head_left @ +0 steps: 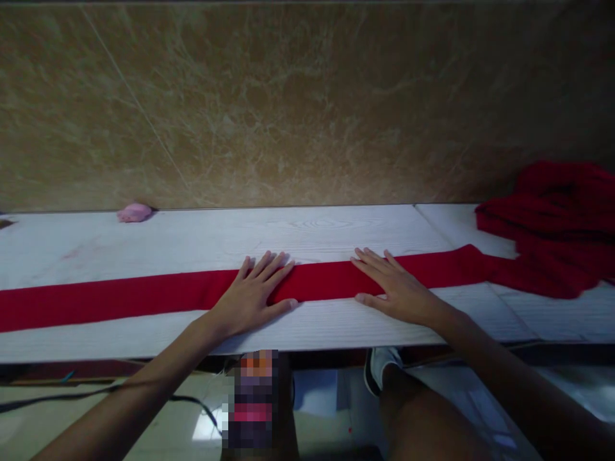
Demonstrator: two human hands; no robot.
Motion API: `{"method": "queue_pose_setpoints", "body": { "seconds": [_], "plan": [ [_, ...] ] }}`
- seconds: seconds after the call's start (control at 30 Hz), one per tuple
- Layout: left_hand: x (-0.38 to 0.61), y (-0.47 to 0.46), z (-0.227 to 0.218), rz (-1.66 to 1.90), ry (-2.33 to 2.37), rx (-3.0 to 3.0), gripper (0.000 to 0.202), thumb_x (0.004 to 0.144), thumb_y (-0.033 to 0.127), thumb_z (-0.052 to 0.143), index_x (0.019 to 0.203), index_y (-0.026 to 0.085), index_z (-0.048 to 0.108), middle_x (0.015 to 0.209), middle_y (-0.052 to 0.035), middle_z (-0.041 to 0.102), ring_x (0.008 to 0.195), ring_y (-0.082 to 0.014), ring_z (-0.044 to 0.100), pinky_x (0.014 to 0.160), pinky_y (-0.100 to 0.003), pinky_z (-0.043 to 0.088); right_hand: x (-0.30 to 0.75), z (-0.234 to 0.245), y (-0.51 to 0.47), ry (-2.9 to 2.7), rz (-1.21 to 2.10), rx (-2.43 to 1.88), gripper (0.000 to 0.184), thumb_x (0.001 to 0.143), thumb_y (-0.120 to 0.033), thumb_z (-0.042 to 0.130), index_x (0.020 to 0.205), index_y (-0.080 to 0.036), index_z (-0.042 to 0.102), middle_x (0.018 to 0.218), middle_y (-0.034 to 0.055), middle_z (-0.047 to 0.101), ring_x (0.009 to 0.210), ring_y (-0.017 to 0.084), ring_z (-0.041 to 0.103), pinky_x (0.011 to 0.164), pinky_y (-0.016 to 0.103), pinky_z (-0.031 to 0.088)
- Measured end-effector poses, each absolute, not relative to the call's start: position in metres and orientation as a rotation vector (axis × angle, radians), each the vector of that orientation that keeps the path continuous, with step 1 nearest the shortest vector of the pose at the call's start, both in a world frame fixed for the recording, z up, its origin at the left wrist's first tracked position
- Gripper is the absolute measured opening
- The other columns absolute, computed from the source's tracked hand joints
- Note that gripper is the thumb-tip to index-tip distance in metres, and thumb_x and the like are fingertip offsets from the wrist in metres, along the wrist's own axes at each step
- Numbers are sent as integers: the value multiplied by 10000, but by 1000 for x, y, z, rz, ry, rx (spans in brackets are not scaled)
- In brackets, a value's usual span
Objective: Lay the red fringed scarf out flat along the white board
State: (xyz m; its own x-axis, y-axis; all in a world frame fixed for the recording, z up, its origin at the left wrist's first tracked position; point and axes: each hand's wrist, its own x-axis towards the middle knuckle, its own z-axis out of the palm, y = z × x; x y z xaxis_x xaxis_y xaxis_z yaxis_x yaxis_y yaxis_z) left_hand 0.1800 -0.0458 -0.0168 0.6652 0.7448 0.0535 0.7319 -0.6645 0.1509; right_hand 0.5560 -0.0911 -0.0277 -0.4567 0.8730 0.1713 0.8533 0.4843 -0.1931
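A long red strip of fabric (327,282) lies flat along the white wood-grain bench, running out of view at the left. My left hand (257,288) rests palm down across it near the middle, fingers spread. To the right, my right hand (391,285) also lies flat on the strip with its fingers stretched out. A bare stretch of red cloth shows between the two hands. At its right end the strip has a small raised fold and runs into a heap of crumpled red fabric (562,230).
Behind the bench (307,237) stands a brown marbled wall (298,109). A small pink lump (135,212) sits against the wall at the left. Below the front edge are my legs, a shoe (383,366), a dark cable (62,397) and a tiled floor.
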Motion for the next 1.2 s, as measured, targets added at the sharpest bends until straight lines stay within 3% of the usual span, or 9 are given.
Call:
{"method": "queue_pose_setpoints", "body": {
  "seconds": [0.1, 0.27, 0.37, 0.57, 0.7, 0.77, 0.87, 1.0, 1.2],
  "plan": [
    [179, -45, -16, 151, 1234, 2795, 868, 1066, 828, 371, 1762, 310, 357, 1828, -87, 310, 1697, -427, 261, 1352, -739, 211, 555, -26, -97, -2484, 145, -1532, 681, 1143, -601, 408, 1742, -277, 432, 1794, 130, 371, 1674, 345, 309, 1347, 692, 221],
    [177, -41, -21, 135, 1276, 2837, 874, 1065, 833, 321, 1763, 308, 363, 1816, -59, 342, 1685, -410, 300, 1356, -678, 264, 547, -18, -99, -2492, 224, -1615, 770, 1125, -665, 430, 1738, -199, 434, 1812, 142, 302, 1693, 337, 256, 1377, 639, 146],
    [177, -38, -24, 126, 1297, 2838, 862, 1062, 828, 324, 1755, 319, 382, 1809, -57, 352, 1682, -414, 307, 1351, -673, 270, 547, -16, -98, -2486, 255, -1603, 783, 1121, -683, 434, 1747, -213, 418, 1813, 135, 301, 1700, 321, 239, 1384, 624, 129],
    [180, -43, -23, 239, 1294, 2881, 830, 1055, 796, 443, 1723, 303, 451, 1790, -93, 395, 1667, -438, 340, 1317, -718, 292, 558, -23, -94, -2393, 296, -1491, 890, 982, -683, 726, 1699, -205, 504, 1799, 176, 338, 1681, 352, 296, 1369, 642, 196],
    [178, -48, -21, 552, 1054, 3057, 414, 1121, 530, 551, 1452, 368, 739, 1619, -35, 648, 1563, -342, 525, 1331, -657, 282, 566, -31, -91, -2333, 236, -1327, 536, 1042, -476, 715, 1530, -256, 702, 1713, 163, 507, 1603, 341, 459, 1336, 675, 277],
    [178, -50, -20, 647, 893, 3081, 309, 1143, 384, 542, 1268, 335, 820, 1422, -25, 784, 1386, -262, 673, 1255, -538, 414, 563, -32, -92, -2348, 194, -1270, 417, 1070, -408, 671, 1445, -248, 764, 1656, 163, 578, 1561, 332, 521, 1328, 680, 291],
    [179, -50, -19, 727, 787, 3031, 279, 1145, 329, 551, 1185, 260, 819, 1229, -45, 844, 1155, -210, 758, 1048, -410, 542, 549, -29, -94, -2380, 164, -1244, 439, 1047, -405, 706, 1453, -248, 758, 1629, 163, 606, 1531, 333, 559, 1313, 673, 332],
    [183, -50, -19, 884, 835, 2976, 256, 1136, 302, 561, 1125, 217, 802, 1101, -65, 851, 1014, -220, 778, 901, -388, 571, 516, -24, -91, -2434, 157, -1269, 607, 1025, -463, 734, 1574, -215, 658, 1656, 178, 569, 1549, 332, 538, 1319, 639, 344],
    [192, -59, -17, 991, 900, 2941, 216, 1120, 283, 584, 1100, 214, 788, 1013, -58, 842, 908, -212, 773, 807, -361, 590, 487, -21, -83, -2437, 162, -1347, 500, 1103, -367, 559, 1564, -208, 667, 1661, 148, 573, 1566, 285, 519, 1338, 583, 326]
  ]
}}
